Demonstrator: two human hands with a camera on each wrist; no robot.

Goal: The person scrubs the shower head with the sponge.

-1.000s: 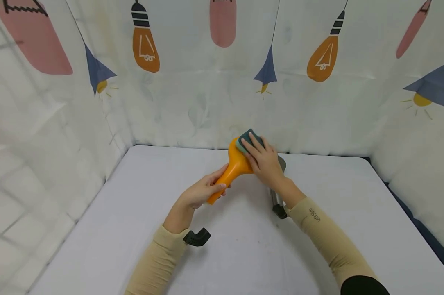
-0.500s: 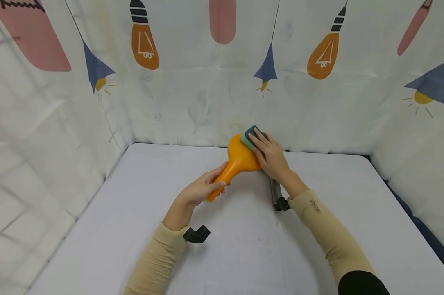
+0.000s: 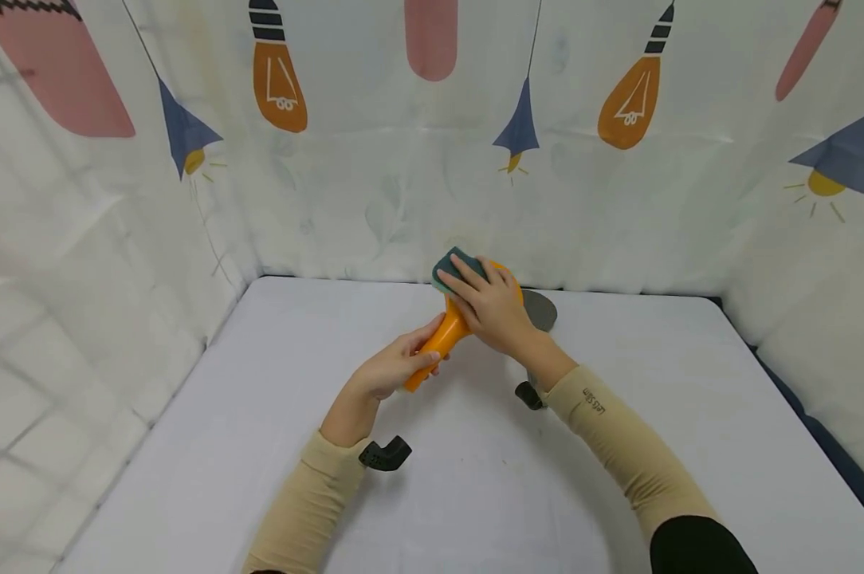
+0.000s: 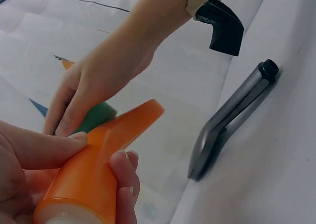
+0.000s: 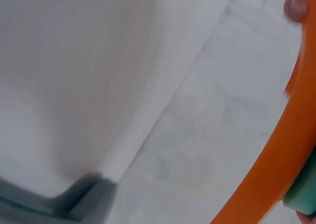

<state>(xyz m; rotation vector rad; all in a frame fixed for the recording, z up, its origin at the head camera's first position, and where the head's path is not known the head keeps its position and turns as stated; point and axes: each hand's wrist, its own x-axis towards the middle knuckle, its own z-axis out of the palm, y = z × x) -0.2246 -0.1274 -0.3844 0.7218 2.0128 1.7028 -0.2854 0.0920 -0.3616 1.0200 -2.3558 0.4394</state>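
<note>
My left hand [image 3: 389,368] grips the handle of an orange handheld shower head [image 3: 439,347], raised above the table and tilted with its round head away from me. Over that head, my right hand [image 3: 500,315] holds a green sponge [image 3: 452,269] with a darker top layer, fingers spread across it. Most of the round head is hidden behind the right hand. In the left wrist view, thumb and fingers wrap the orange handle near its pale end. The right wrist view shows the orange rim [image 5: 276,155] close up, with the sponge's edge [image 5: 303,184] against it.
A grey shower head [image 3: 540,309] lies on the white table [image 3: 317,343] beyond my right forearm, its threaded end [image 4: 269,68] visible in the left wrist view. Patterned white sheeting [image 3: 403,183] rises behind and beside the table. Black mounts [image 3: 385,455] sit at both wrists.
My right hand and the sponge moved slightly right, then left across the orange head to its far left edge. The left hand stays nearly still. The grey shower head's round end shows again.
</note>
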